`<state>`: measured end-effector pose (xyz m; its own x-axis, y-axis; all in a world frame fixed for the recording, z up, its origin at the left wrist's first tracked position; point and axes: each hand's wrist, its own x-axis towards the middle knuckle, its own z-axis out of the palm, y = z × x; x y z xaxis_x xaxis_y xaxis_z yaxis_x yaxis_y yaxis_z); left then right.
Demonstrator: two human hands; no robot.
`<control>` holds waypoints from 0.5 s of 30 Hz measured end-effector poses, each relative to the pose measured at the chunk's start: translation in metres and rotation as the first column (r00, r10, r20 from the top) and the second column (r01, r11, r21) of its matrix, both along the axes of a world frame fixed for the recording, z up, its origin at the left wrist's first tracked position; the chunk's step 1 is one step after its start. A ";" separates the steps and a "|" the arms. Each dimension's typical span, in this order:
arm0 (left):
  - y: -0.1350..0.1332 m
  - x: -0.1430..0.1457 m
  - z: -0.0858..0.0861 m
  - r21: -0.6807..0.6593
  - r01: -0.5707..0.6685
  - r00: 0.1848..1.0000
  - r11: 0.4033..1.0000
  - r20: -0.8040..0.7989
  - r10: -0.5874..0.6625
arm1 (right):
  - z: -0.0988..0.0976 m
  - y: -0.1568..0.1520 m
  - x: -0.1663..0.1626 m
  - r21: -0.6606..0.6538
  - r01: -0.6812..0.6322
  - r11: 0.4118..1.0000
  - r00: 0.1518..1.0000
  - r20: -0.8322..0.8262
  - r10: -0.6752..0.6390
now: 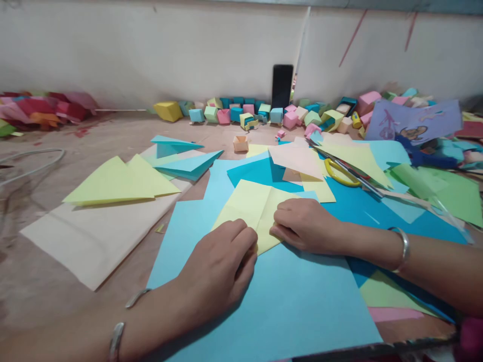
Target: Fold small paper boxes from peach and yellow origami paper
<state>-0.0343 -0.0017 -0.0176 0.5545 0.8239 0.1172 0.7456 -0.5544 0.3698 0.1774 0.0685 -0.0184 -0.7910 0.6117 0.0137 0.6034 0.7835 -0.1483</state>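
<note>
A pale yellow sheet of paper (247,201) with a crease down its middle lies on a large light blue sheet (294,301). My left hand (222,264) is closed on the yellow paper's near edge, its fingers curled and the fingertips partly hidden. On the paper's right side my right hand (304,224) is also closed, thumb and fingers pinched at the edge. Folded yellow paper (121,178) and folded blue paper planes (184,161) rest to the left on a white sheet (101,241).
Scissors with yellow handles (341,173) lie among loose coloured sheets at the right. Several small paper boxes (223,116) line the wall, where a dark phone (282,85) stands upright. One little peach box (240,144) sits apart. A purple drawn-on paper (415,120) leans at the back right.
</note>
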 end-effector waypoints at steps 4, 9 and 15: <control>0.000 -0.002 0.001 0.020 0.061 0.998 0.998 -0.011 -0.061 | 0.002 0.001 -0.001 -0.015 0.000 1.000 1.000 0.011 0.000; -0.003 -0.003 0.003 0.119 0.140 0.989 0.983 -0.064 -0.133 | 0.004 -0.002 -0.003 -0.043 0.066 0.997 0.997 0.029 -0.065; -0.005 0.001 0.010 0.149 0.213 0.966 0.966 -0.181 -0.185 | 0.014 0.005 0.004 -0.244 0.180 0.953 0.984 0.039 -0.176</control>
